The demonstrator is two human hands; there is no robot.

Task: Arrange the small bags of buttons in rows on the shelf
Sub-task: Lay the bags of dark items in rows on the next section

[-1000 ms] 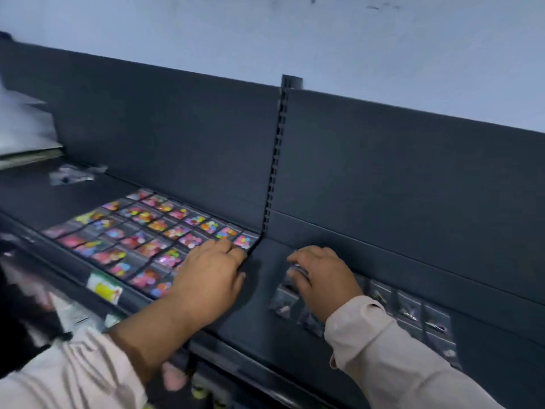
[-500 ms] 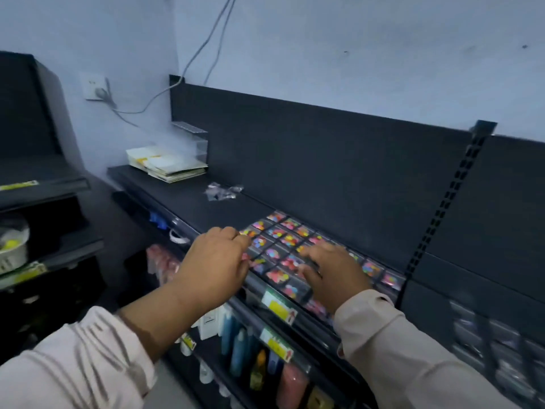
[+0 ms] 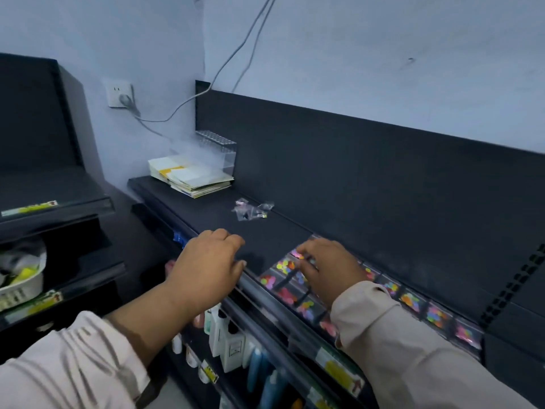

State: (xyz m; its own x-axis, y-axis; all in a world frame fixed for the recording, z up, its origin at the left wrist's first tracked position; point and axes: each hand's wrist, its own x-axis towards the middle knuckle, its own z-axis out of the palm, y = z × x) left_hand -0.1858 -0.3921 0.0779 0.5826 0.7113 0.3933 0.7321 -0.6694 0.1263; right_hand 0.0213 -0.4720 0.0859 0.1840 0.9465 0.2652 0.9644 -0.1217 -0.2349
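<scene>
Small clear bags of colourful buttons (image 3: 410, 299) lie in rows on the black shelf (image 3: 265, 231), running from its middle to the right. My right hand (image 3: 327, 270) rests on the left end of these rows, its bent fingertips on a bag (image 3: 284, 265) there; whether it pinches the bag is hidden. My left hand (image 3: 206, 267) lies palm down on the shelf's front edge, left of the rows, fingers loosely curled, nothing in it. A small loose pile of bags (image 3: 252, 209) sits farther back on the shelf.
A stack of papers (image 3: 191, 178) and a clear plastic holder (image 3: 218, 152) stand at the shelf's far left end. Bottles (image 3: 230, 340) fill the shelf below, behind yellow price labels (image 3: 336, 370). A second black shelf unit with a white basket (image 3: 20, 281) stands to the left.
Both hands have moved left, from the right shelf section with dark bags to the left end of the colourful rows. The view has swung left with them.
</scene>
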